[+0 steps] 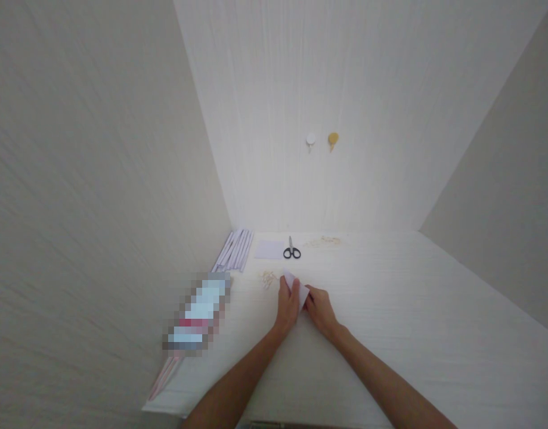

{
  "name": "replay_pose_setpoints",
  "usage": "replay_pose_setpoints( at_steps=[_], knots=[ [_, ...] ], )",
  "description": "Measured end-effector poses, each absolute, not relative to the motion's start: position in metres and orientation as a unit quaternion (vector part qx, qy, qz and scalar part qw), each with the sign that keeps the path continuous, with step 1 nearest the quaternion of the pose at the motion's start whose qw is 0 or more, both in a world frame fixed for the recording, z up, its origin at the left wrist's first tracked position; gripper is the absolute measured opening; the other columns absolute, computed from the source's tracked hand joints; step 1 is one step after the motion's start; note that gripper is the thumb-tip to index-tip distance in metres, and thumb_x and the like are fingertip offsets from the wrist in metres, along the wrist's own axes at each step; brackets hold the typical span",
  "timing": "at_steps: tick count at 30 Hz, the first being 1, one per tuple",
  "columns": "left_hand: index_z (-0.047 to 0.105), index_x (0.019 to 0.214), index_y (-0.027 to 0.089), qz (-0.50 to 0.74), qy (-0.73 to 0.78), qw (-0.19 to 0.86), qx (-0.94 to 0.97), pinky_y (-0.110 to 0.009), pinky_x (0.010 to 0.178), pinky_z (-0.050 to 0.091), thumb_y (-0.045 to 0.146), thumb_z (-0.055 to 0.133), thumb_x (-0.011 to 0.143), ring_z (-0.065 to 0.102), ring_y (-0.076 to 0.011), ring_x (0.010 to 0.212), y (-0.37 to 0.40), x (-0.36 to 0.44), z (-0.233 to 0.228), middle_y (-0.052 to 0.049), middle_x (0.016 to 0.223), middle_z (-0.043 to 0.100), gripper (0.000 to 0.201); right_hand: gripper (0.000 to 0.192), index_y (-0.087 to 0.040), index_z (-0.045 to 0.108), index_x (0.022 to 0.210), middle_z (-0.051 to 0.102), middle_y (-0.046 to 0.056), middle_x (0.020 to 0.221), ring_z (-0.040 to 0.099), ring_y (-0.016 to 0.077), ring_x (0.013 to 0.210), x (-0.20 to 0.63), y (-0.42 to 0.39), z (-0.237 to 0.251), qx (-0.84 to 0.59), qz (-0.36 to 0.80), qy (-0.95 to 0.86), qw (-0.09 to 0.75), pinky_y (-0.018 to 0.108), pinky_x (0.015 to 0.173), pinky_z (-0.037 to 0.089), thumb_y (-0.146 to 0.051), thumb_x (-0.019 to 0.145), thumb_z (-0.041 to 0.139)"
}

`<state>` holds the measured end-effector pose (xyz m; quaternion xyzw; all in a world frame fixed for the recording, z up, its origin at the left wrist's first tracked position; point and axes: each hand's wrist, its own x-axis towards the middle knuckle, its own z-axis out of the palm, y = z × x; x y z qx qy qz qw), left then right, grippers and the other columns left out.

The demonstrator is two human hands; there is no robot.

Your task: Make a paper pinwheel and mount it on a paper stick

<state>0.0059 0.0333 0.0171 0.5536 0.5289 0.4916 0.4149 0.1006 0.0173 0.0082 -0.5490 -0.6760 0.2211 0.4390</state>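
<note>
While both hands meet near the middle of the white table (390,333), the left hand (287,305) and the right hand (321,310) pinch a small piece of paper (296,286) between them, fingers closed on its lower edges so that its upper corner sticks up above the knuckles. It is pale, white with perhaps a faint lilac tint, and seems creased or folded, though it is too small to tell how many layers there are. Such a piece likely weighs almost nothing, bends at the slightest push, and would crumple or tear if squeezed hard; a light hold at the edges or along a fold, thumb on one side and fingertips on the other, looks the safest way to keep it flat. Just left of the hands lies a small pale scattering of bits (268,277) on the table. Farther back sit black-handled scissors (292,249), closed, beside a flat sheet (269,249). A bundle of long strips (235,249) lies by the left wall. Two round hooks (333,140) hang on the back wall.
</note>
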Motion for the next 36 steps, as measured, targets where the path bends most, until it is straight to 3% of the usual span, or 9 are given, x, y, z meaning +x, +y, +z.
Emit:
replay_pose_setpoints(
  at_steps=[3, 12, 16, 20, 25, 29, 36],
  knots=[
    [0.039, 0.076, 0.018, 0.490, 0.533, 0.372, 0.581, -0.027, 0.063, 0.039, 0.043, 0.035, 0.078, 0.047, -0.0140, 0.066, 0.035, 0.004, 0.017, -0.002, 0.069, 0.046, 0.025, 0.024, -0.017, 0.051, 0.063, 0.054, 0.000, 0.052, 0.049, 0.0118, 0.048, 0.099, 0.016, 0.010, -0.531, 0.257, -0.672, 0.447, 0.022, 0.051, 0.036, -0.018, 0.077, 0.032],
    [0.038, 0.073, 0.018, 0.479, 0.542, 0.352, 0.594, -0.027, 0.063, 0.038, 0.039, 0.040, 0.076, 0.045, -0.0135, 0.064, 0.042, 0.000, 0.019, 0.000, 0.067, 0.044, 0.021, 0.013, -0.017, 0.047, 0.056, 0.043, -0.004, 0.050, 0.040, 0.0090, 0.047, 0.105, 0.025, 0.006, -0.518, 0.352, -0.597, 0.501, 0.020, 0.045, 0.030, -0.021, 0.068, 0.046],
    [0.040, 0.074, 0.017, 0.466, 0.534, 0.361, 0.606, -0.026, 0.062, 0.038, 0.037, 0.043, 0.074, 0.045, -0.0133, 0.064, 0.045, -0.001, 0.020, -0.001, 0.068, 0.046, 0.020, 0.025, -0.017, 0.045, 0.053, 0.037, -0.005, 0.043, 0.033, 0.0078, 0.040, 0.105, 0.027, 0.004, -0.504, 0.405, -0.567, 0.511, 0.020, 0.039, 0.026, -0.032, 0.073, 0.043],
    [0.043, 0.077, 0.016, 0.452, 0.517, 0.371, 0.625, -0.025, 0.063, 0.038, 0.035, 0.048, 0.071, 0.047, -0.0131, 0.065, 0.045, -0.001, 0.022, -0.001, 0.071, 0.050, 0.021, 0.035, -0.017, 0.043, 0.058, 0.037, -0.004, 0.048, 0.034, 0.0080, 0.042, 0.105, 0.026, 0.004, -0.502, 0.429, -0.527, 0.535, 0.020, 0.038, 0.027, -0.044, 0.078, 0.034],
    [0.044, 0.083, 0.017, 0.374, 0.495, 0.364, 0.695, -0.025, 0.060, 0.038, 0.043, 0.048, 0.071, 0.051, -0.0141, 0.067, 0.039, -0.002, 0.024, -0.002, 0.075, 0.055, 0.029, 0.030, -0.017, 0.049, 0.064, 0.043, -0.003, 0.056, 0.039, 0.0092, 0.050, 0.112, 0.028, 0.006, -0.503, 0.415, -0.512, 0.559, 0.020, 0.043, 0.031, -0.045, 0.073, 0.046],
    [0.041, 0.090, 0.019, 0.275, 0.529, 0.299, 0.745, -0.025, 0.057, 0.035, 0.045, 0.044, 0.072, 0.054, -0.0174, 0.070, 0.031, -0.001, 0.023, -0.004, 0.079, 0.058, 0.032, 0.027, -0.016, 0.052, 0.068, 0.050, 0.000, 0.061, 0.042, 0.0110, 0.055, 0.114, 0.031, 0.006, -0.509, 0.391, -0.506, 0.577, 0.022, 0.050, 0.036, -0.042, 0.066, 0.056],
    [0.038, 0.094, 0.019, 0.195, 0.552, 0.221, 0.780, -0.026, 0.055, 0.033, 0.044, 0.043, 0.073, 0.057, -0.0217, 0.072, 0.020, 0.003, 0.024, -0.006, 0.081, 0.060, 0.033, 0.026, -0.016, 0.050, 0.063, 0.046, -0.002, 0.056, 0.040, 0.0100, 0.052, 0.111, 0.026, 0.009, -0.501, 0.392, -0.495, 0.592, 0.022, 0.048, 0.033, -0.041, 0.066, 0.057]
  ],
)
